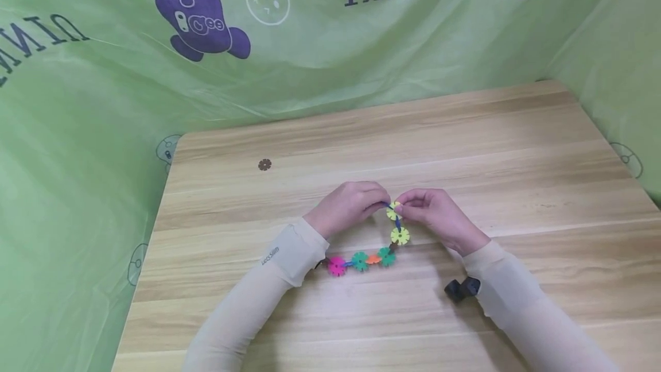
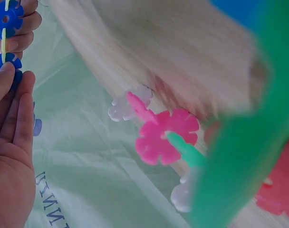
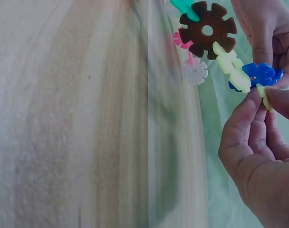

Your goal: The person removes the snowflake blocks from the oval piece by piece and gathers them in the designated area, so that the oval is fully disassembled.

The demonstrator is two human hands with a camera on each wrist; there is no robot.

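Observation:
A chain of notched snowflake discs hangs between and below my hands. In the head view it runs from a yellow disc (image 1: 400, 236) through green discs (image 1: 360, 261) and an orange one to a pink disc (image 1: 337, 266) by the left cuff. My left hand (image 1: 353, 202) pinches a blue disc (image 2: 10, 59) between thumb and fingers. Close beside it, my right hand (image 1: 436, 217) pinches a yellow disc (image 3: 264, 98) at the chain's upper end. A brown disc (image 3: 207, 30) sits further along the chain in the right wrist view. Pink and clear discs (image 2: 167, 136) show in the left wrist view.
A single loose brown disc (image 1: 265, 165) lies on the wooden table (image 1: 222, 217), toward the back left. Green printed cloth (image 1: 310, 62) hangs behind and at both sides of the table. A black wrist device (image 1: 462, 289) is on the right sleeve.

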